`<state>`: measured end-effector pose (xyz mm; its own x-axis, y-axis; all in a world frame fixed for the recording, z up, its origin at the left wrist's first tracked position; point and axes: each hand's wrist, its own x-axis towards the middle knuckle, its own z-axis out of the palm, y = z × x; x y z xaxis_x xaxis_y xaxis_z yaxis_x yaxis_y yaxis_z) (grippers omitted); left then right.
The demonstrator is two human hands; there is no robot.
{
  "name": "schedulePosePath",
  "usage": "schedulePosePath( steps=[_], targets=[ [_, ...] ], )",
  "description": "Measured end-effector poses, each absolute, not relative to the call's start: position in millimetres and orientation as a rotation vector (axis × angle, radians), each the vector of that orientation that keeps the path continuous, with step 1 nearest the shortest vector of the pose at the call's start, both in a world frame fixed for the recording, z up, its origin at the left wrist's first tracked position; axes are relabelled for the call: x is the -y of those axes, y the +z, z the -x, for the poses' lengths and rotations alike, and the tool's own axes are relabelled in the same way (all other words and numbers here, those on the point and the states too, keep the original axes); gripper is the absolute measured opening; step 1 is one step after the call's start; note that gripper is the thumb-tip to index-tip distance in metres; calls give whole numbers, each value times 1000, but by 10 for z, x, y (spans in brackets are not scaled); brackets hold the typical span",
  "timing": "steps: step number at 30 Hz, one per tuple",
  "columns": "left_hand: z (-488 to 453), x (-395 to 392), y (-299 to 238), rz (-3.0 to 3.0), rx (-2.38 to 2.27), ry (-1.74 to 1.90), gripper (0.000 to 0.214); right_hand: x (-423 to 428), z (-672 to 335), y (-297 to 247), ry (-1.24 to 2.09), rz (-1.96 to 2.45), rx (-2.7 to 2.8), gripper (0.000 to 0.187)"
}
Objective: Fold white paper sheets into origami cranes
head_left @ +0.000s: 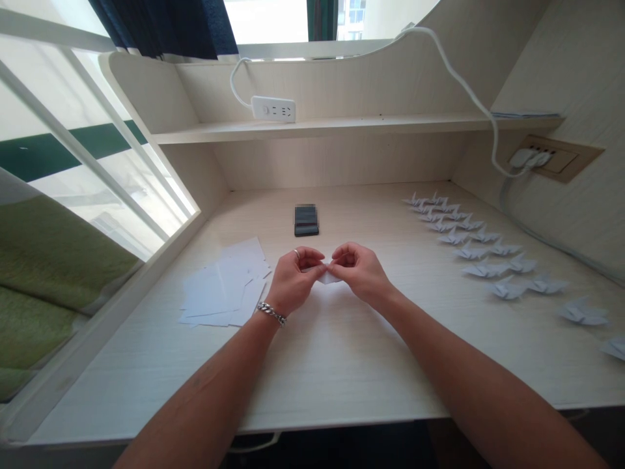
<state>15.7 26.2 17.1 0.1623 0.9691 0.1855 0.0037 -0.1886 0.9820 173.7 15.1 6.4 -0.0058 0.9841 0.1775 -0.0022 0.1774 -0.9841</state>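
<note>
Both my hands meet over the middle of the pale wooden desk [342,352], pinching a small folded piece of white paper [328,277] between them. My left hand [293,280], with a ring and a metal bracelet, grips the paper's left side with closed fingers. My right hand [359,272] pinches its right side. The paper is mostly hidden by my fingers. A loose stack of white paper sheets [224,286] lies just left of my left hand.
Several folded paper cranes [481,251] stand in rows on the desk's right side. A dark phone [306,220] lies beyond my hands. A white power strip [273,109] sits on the shelf, its cable running to a wall socket [537,158].
</note>
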Motion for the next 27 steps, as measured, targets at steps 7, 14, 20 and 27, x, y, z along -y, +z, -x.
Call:
schedulePosePath(
  steps=[7, 14, 20, 27],
  targets=[
    [-111, -246, 228, -1309, -885, 1101, 34, -183, -1798, 73, 1120, 1041, 1275, 26],
    [-127, -253, 199, -1438, -994, 1140, 28, -148, -1805, 89, 1053, 1050, 1377, 22],
    [-150, -247, 148, -1560, -1004, 1172, 20, -141, -1785, 84, 1035, 1098, 1457, 18],
    [-123, -285, 155, -1446, -991, 1207, 28, -180, -1862, 133, 1219, 1056, 1311, 21]
  ],
)
